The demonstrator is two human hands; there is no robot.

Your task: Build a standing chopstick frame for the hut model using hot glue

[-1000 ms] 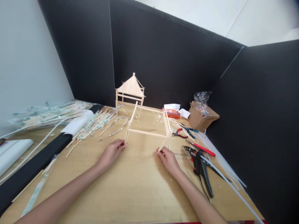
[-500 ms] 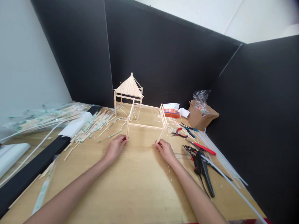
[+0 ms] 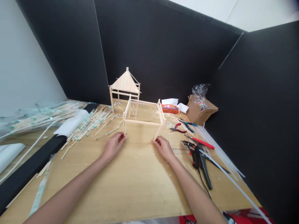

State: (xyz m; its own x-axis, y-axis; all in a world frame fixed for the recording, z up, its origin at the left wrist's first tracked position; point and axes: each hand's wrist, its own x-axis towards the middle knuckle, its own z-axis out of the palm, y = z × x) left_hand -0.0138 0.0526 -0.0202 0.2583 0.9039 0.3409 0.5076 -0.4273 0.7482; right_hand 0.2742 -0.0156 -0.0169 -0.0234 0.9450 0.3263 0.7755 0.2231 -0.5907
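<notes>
A square frame of thin wooden sticks (image 3: 143, 122) stands on its legs on the wooden table (image 3: 137, 180). My left hand (image 3: 114, 145) pinches the foot of its near left leg. The near right leg's foot is pinched by my right hand (image 3: 164, 147). Behind the frame stands a small stick hut with a pointed roof (image 3: 125, 88).
Loose sticks and wrapped chopsticks (image 3: 70, 119) lie in a heap at the left. A black glue gun (image 3: 198, 158), red pliers (image 3: 178, 128), long clear rods (image 3: 224, 168) and a cardboard box (image 3: 201, 111) are at the right. Black panels wall the table.
Both hands have tipped the stick frame up from a tilt until it stands more upright, and moved it a little farther from me. The camera has tilted slightly.
</notes>
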